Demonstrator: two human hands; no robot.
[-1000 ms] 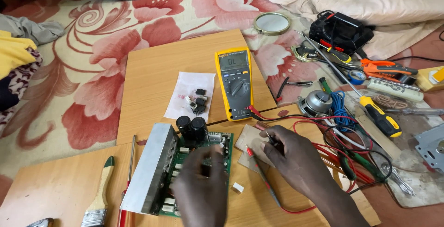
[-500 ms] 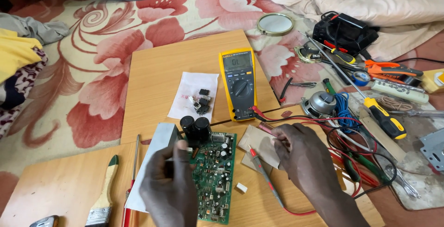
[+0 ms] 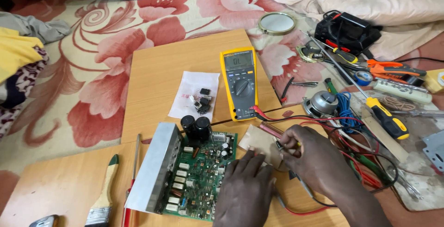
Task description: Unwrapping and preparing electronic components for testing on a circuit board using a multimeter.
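Observation:
A green circuit board [image 3: 199, 176] with two black capacitors and a metal heat sink [image 3: 155, 174] along its left side lies flat on a wooden board [image 3: 69, 185]. My left hand [image 3: 245, 192] rests palm down on the circuit board's right edge. My right hand [image 3: 305, 155] pinches a small part with a red-tipped meter probe beside it, over a brown piece of card [image 3: 259, 141]. A yellow multimeter [image 3: 239, 82] lies just beyond, its red and black leads running toward my right hand.
A white paper with small black parts [image 3: 198, 96] lies left of the meter. A paintbrush [image 3: 102, 194] and a thin red-handled tool [image 3: 132, 180] lie left of the heat sink. Screwdrivers, pliers, a small speaker [image 3: 321, 104] and tangled wires crowd the right side on the floral carpet.
The circuit board has gone from tilted to lying flat. My left hand moved from its left side to its right edge. My right hand stayed by the card.

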